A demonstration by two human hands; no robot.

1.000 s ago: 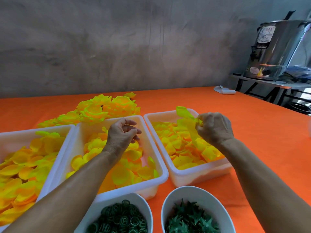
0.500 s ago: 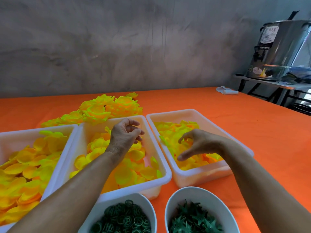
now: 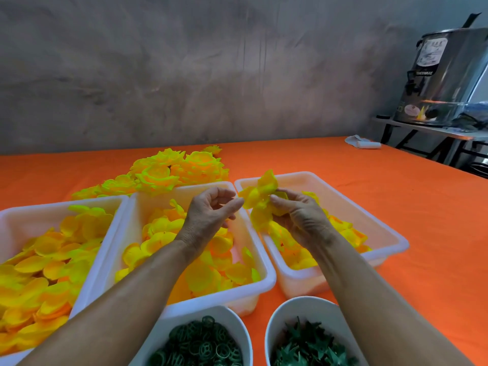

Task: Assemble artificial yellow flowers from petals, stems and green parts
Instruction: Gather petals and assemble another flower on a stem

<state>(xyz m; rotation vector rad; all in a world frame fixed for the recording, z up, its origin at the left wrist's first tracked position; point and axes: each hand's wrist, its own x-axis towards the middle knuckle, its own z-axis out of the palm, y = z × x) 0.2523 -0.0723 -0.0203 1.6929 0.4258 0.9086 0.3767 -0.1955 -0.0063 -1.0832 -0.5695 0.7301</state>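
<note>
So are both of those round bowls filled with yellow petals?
No, both bowls hold dark green parts; the yellow petals lie in the rectangular tubs.

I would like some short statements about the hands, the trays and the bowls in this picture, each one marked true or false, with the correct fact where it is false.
1. The right hand holds a bunch of yellow petals above the right tray. True.
2. The left hand grips a green ring. False: its fingers are curled, but no green part shows in it.
3. Two white bowls, the left bowl and the right bowl, hold green parts. True.
4. The finished flowers lie inside the middle tray. False: they are piled on the orange tablecloth behind the trays.
5. The left bowl holds spiky star-shaped parts. False: it holds rings; the spiky parts are in the right bowl.
</note>
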